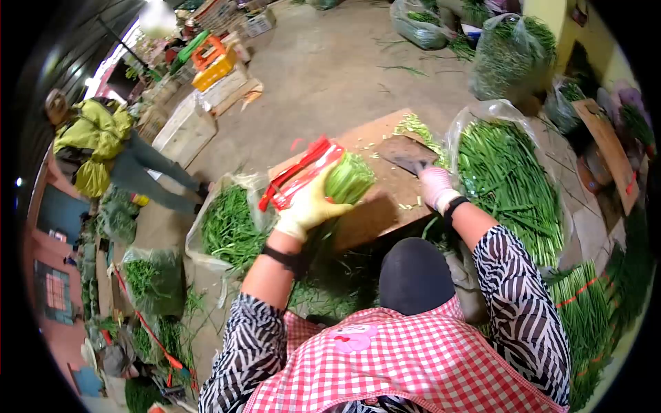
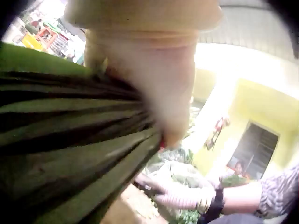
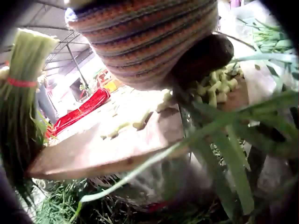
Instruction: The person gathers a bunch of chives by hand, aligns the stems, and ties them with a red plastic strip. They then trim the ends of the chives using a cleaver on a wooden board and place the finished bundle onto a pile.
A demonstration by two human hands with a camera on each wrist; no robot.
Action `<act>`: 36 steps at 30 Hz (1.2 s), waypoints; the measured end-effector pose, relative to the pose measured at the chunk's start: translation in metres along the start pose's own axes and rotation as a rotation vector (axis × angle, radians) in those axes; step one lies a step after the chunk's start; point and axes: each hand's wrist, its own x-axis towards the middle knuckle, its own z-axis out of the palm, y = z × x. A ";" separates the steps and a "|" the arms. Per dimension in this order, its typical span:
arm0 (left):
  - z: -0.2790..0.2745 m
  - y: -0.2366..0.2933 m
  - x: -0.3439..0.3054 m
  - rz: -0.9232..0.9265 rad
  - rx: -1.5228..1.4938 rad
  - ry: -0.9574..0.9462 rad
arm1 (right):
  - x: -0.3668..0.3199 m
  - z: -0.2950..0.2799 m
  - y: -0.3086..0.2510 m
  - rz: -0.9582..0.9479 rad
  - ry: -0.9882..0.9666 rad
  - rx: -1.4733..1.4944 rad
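My gloved left hand grips a bunch of garlic chives, its trimmed pale ends pointing up and right over the near left part of the wooden board. A red band goes round the bunch in the right wrist view. Long green leaves fill the left side of the left wrist view. Red plastic strips lie on the board just beyond the left hand. My right hand, in a striped glove, holds a cleaver by its dark handle, the blade low over the board. Trimmed stalk ends lie beside the blade.
A plastic-lined heap of loose chives stands right of the board, another bag of greens left of it. Banded bunches lie at the lower right. A person in a yellow jacket stands at the left near white foam boxes.
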 end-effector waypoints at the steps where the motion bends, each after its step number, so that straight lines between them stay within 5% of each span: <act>1: -0.022 0.020 -0.017 -0.030 -0.263 -0.012 | -0.002 -0.005 -0.002 0.010 -0.035 0.022; 2: -0.041 0.038 -0.034 -0.054 -0.527 -0.009 | 0.001 -0.015 -0.003 0.010 -0.069 0.042; 4: -0.080 0.043 -0.075 -0.067 -0.532 0.056 | 0.008 -0.023 -0.006 -0.048 -0.121 -0.017; 6: -0.111 0.038 -0.107 -0.037 -0.583 0.068 | 0.015 -0.128 -0.045 -0.098 -0.260 0.108; 8: -0.123 0.059 -0.136 0.049 -0.659 0.164 | 0.028 -0.144 -0.078 -0.256 -0.149 0.628; 10: -0.125 0.070 -0.148 0.111 -0.702 0.256 | 0.026 -0.208 -0.129 -0.368 -0.383 1.090; 14: -0.118 0.071 -0.147 0.185 -0.920 0.281 | 0.011 -0.254 -0.222 -0.730 -0.357 1.379; 16: -0.111 0.081 -0.142 0.257 -1.038 0.279 | -0.004 -0.283 -0.246 -0.773 -0.536 1.517; 17: -0.108 0.086 -0.140 0.302 -1.098 0.257 | -0.007 -0.273 -0.253 -0.732 -0.447 1.611; 20: -0.103 0.076 -0.148 0.253 -1.105 0.316 | -0.013 -0.288 -0.251 -0.529 -0.651 1.655; 22: -0.104 0.062 -0.152 0.212 -1.024 0.415 | -0.001 -0.288 -0.251 -0.442 -0.632 1.490; 24: -0.092 0.047 -0.160 0.169 -1.339 0.303 | 0.023 -0.250 -0.259 -0.482 -0.450 1.334; 25: -0.087 0.044 -0.159 0.094 -1.268 0.393 | 0.012 -0.283 -0.263 -0.536 -0.378 1.215; 28: -0.086 0.032 -0.152 0.031 -1.385 0.500 | 0.021 -0.287 -0.271 -0.378 -0.569 1.141; 32: -0.112 -0.005 -0.158 0.141 -1.558 0.691 | 0.008 -0.265 -0.236 -0.637 -0.551 1.153; 34: -0.130 -0.017 -0.172 0.153 -1.604 0.719 | 0.002 -0.243 -0.184 -0.561 -0.581 0.798; 36: -0.139 -0.031 -0.184 0.104 -1.609 0.871 | -0.005 -0.253 -0.148 -0.192 -0.818 0.636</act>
